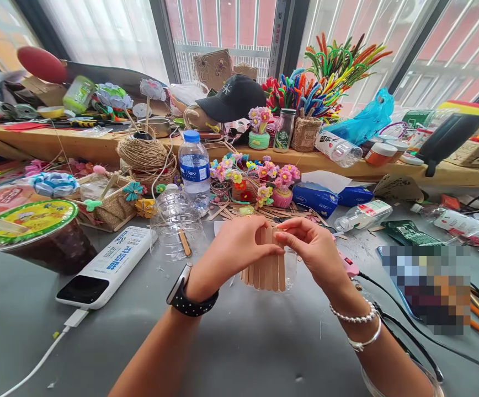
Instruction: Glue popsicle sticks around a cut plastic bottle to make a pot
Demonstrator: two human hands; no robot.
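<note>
Both my hands meet at the middle of the grey table over a clear plastic cup point(289, 271) clad with upright wooden craft sticks point(266, 270). My left hand point(235, 249), with a black watch on its wrist, is closed on the left side of the stick row. My right hand point(312, 248), with bead and metal bracelets, pinches the top of a stick from the right. A pink glue gun point(349, 266) lies just behind my right wrist, partly hidden.
A white power bank point(107, 266) with a cable lies at the left, next to a cut clear bottle point(174, 227) and a lidded drink cup point(36, 231). A water bottle point(194, 168), twine spool point(145, 151), pipe-cleaner flowers point(264, 179) and tissue packs point(318, 197) crowd the back. Black cables point(409, 325) run at the right.
</note>
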